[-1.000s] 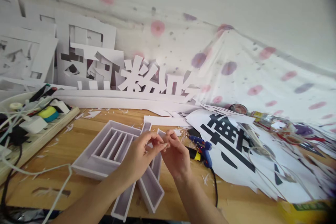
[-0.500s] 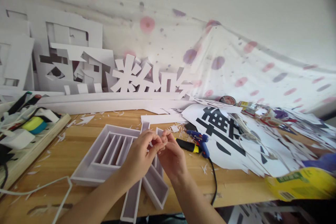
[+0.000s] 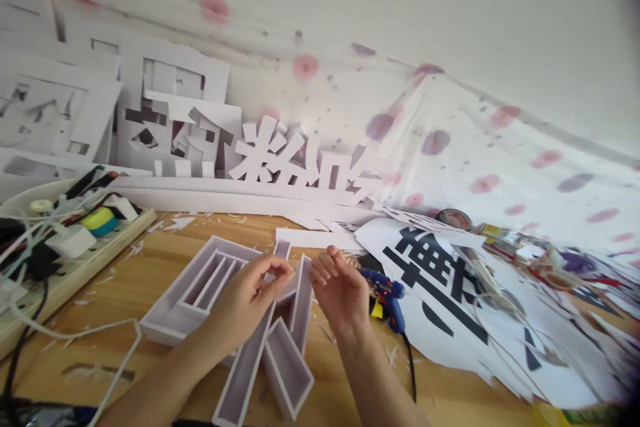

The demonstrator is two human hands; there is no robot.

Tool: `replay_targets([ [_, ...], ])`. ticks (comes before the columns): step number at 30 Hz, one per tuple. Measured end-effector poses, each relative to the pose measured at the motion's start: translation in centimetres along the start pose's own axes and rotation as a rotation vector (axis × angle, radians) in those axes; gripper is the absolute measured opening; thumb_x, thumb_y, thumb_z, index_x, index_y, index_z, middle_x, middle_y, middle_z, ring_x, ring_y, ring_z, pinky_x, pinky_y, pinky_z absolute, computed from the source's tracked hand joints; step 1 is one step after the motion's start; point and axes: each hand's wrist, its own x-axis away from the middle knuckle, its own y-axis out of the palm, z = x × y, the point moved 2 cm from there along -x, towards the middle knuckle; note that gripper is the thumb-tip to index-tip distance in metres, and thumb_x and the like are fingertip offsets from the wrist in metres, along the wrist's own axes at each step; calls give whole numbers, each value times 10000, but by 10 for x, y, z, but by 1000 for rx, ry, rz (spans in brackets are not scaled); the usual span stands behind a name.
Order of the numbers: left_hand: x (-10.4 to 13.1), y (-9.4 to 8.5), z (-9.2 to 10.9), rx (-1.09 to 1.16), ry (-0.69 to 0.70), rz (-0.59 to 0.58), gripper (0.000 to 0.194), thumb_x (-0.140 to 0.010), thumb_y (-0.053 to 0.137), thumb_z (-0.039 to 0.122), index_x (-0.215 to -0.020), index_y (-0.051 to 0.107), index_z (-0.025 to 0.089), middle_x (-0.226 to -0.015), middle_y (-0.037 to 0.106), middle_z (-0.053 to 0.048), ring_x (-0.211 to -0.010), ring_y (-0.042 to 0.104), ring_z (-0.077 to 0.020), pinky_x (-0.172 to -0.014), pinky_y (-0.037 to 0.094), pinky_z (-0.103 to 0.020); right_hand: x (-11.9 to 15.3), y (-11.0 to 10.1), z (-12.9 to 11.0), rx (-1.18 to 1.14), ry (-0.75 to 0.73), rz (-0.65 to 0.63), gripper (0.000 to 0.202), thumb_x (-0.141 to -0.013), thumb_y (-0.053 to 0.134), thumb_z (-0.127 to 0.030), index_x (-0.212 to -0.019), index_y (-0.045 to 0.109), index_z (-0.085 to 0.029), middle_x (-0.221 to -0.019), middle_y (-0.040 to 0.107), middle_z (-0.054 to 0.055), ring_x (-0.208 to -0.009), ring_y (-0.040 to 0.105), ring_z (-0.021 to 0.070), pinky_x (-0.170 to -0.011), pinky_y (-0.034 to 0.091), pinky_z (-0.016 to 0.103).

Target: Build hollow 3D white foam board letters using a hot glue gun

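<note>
My left hand (image 3: 245, 300) hovers over the white foam-board character (image 3: 173, 333), its thumb and forefinger pinched together. Whatever lies between those fingertips, if anything, is too small to make out. Just to the right, my right hand (image 3: 343, 290) is raised with the palm partly showing and its fingers loosely curled apart, nothing visible in them. The character is built of open-topped troughs with thin upright walls. Its long slanting stroke (image 3: 245, 373) and short stroke (image 3: 289, 367) reach toward the table's front edge. My left hand hides part of its middle.
A blue glue gun (image 3: 387, 293) with a black cord lies beside my right hand. Right of it are paper sheets printed with black characters (image 3: 435, 267). Finished white letters (image 3: 280, 160) stand at the back. A wooden tray (image 3: 140, 223) with cables and plugs is at left.
My hands have come apart from where their fingertips met; the left has drawn leftward and the right has opened somewhat. The view has turned a little to the left.
</note>
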Motion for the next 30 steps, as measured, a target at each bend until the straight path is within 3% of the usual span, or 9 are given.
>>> replay_targets([
  [5, 3, -13, -13, 18, -111, 118, 315, -862, 476, 485, -824, 596, 197, -731, 590, -10, -691, 593, -150, -605, 515, -242, -3, -16, 1, 44, 76, -48, 241, -638, 701, -110, -800, 548, -203, -638, 241, -67, -538, 241, 76, -490, 277, 170],
  [11, 11, -24, -20, -205, -146, 157, 267, -832, 528, 456, -763, 553, 199, -715, 570, 11, -663, 562, -138, -620, 473, -243, -1, -44, -4, 107, 74, -51, 242, -634, 707, -150, -826, 570, -205, -637, 256, -71, -536, 231, 75, -490, 275, 178],
  [16, 10, -12, -9, -420, -111, -57, 231, -851, 515, 404, -749, 589, 211, -767, 622, 0, -753, 593, -162, -666, 466, -255, -1, -65, -9, 144, 34, -14, 216, -634, 705, -191, -803, 572, -208, -620, 294, -72, -525, 258, 73, -469, 246, 187],
  [19, 3, -5, -12, -497, 1, -60, 202, -888, 452, 352, -954, 602, 235, -1025, 642, -34, -1003, 584, -195, -886, 461, -333, -2, -72, -13, 222, 16, 17, 188, -653, 703, -207, -761, 549, -214, -584, 321, -77, -501, 288, 70, -465, 237, 196],
  [21, -2, -4, -22, -604, 40, 18, 331, -867, 481, 346, -1178, 510, 238, -1258, 553, -77, -1205, 481, -234, -1020, 382, -408, -3, -76, -15, 329, 10, 64, 205, -666, 716, -237, -743, 528, -216, -557, 355, -82, -484, 313, 69, -472, 247, 206],
  [23, -7, -2, -35, -748, -6, 28, 549, -821, 538, 371, -1316, 388, 184, -1380, 451, -150, -1295, 393, -295, -1063, 326, -475, -4, -81, -15, 493, -2, 128, 239, -665, 734, -284, -741, 517, -216, -540, 394, -84, -469, 334, 70, -476, 258, 215],
  [26, -15, 4, -46, -930, -102, -81, 779, -773, 594, 400, -1405, 251, 102, -1435, 364, -241, -1328, 342, -364, -1083, 252, -546, -5, -88, -14, 681, -33, 192, 274, -632, 756, -295, -774, 537, -212, -528, 429, -88, -468, 348, 73, -478, 260, 214],
  [30, -23, 14, -42, -1044, -139, -196, 1045, -675, 691, 498, -1462, 108, 136, -1455, 329, -247, -1362, 270, -386, -1096, 142, -595, -6, -90, -12, 797, -74, 181, 258, -620, 718, -206, -815, 550, -219, -535, 439, -93, -492, 366, 84, -484, 284, 211],
])
